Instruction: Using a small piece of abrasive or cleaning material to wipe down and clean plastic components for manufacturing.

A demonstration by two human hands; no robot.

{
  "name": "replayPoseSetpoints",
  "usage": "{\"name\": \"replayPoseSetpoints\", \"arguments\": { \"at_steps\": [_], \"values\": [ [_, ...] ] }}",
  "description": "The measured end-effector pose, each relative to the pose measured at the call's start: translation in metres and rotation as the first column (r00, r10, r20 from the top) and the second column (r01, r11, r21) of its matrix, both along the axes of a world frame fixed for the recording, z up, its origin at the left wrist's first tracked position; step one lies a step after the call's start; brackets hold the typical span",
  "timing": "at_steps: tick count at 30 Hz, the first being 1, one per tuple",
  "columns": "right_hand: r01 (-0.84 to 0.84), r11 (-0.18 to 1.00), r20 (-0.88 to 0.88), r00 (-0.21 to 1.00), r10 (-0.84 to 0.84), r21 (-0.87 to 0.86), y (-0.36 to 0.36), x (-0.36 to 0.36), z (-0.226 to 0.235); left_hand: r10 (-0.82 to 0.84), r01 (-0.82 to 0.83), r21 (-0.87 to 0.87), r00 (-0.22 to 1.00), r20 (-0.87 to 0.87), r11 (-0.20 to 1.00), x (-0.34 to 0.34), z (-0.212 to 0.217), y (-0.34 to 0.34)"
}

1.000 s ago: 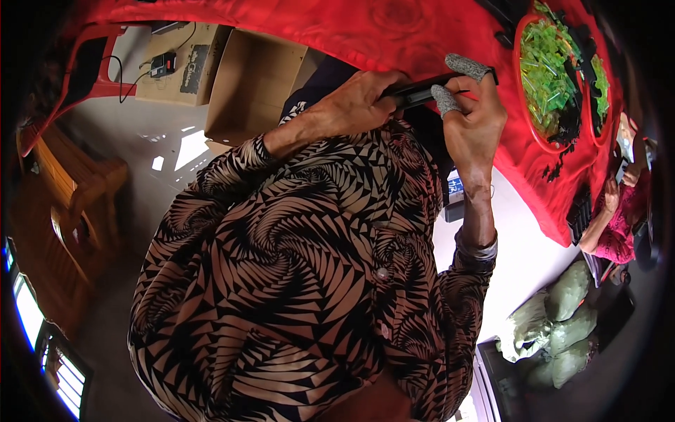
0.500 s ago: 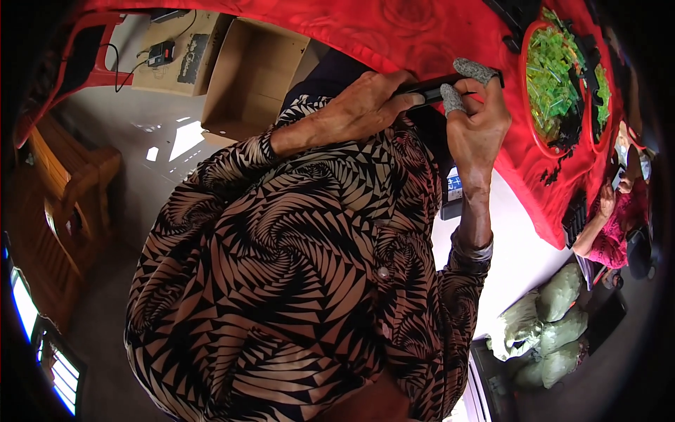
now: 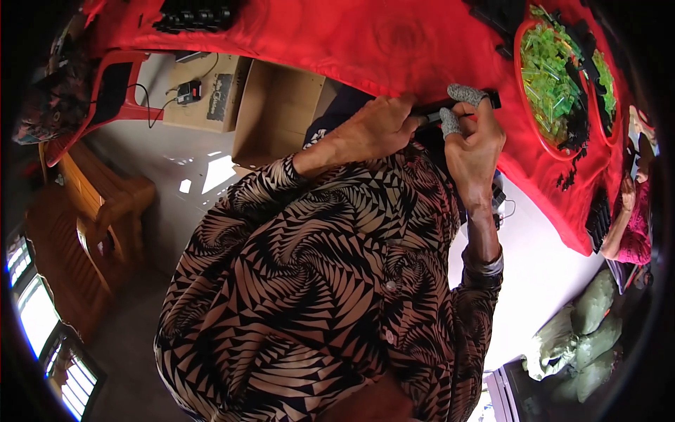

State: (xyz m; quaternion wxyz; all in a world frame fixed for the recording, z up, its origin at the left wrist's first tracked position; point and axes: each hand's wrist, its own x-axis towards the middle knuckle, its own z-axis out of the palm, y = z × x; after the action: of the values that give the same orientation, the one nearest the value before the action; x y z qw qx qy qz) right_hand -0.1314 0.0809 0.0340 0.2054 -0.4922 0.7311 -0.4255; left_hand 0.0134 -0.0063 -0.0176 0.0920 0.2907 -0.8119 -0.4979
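Overhead, red tablecloth [image 3: 394, 42], pale floor [image 3: 176, 158]

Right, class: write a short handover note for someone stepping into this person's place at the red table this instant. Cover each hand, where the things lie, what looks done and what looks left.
Left hand: closed on one end of a long, thin black strip-shaped part, at the near edge of the red-covered table.
Right hand: grey knitted finger covers on two fingers, pinching the same part near its other end.
Things: red round tray of small translucent green pieces to the right on the table, black parts beside it.
Done: cannot tell from this view.
Left: the tray looks well filled; the part is not yet set down.
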Motion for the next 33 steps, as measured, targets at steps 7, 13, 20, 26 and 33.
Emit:
{"name": "replayPoseSetpoints", "arguments": {
  "at_steps": [7,13,20,26,33],
  "values": [
    [0.051,0.998,0.014,0.999,-0.05,-0.045,0.004,0.007,-0.005,0.219,-0.199,0.303,0.975,-0.032,0.932,-0.001,-0.001,0.016],
    [0.076,0.996,0.024,0.997,-0.075,-0.054,0.008,0.011,-0.014,0.228,-0.234,0.22,0.972,0.051,0.947,-0.006,0.013,0.019],
    [0.009,0.997,-0.177,0.984,-0.022,-0.072,0.006,0.009,-0.012,0.252,-0.265,0.141,0.962,0.105,0.954,-0.006,0.011,0.016],
    [0.004,0.994,-0.102,0.995,-0.015,-0.107,0.008,0.007,-0.014,0.235,-0.238,0.123,0.971,0.04,0.963,-0.006,0.007,0.015],
    [0.197,0.931,-0.162,0.953,-0.256,-0.308,0.024,-0.007,0.001,0.265,-0.26,0.181,0.964,-0.005,0.948,-0.004,0.004,0.019]
  ]
}}
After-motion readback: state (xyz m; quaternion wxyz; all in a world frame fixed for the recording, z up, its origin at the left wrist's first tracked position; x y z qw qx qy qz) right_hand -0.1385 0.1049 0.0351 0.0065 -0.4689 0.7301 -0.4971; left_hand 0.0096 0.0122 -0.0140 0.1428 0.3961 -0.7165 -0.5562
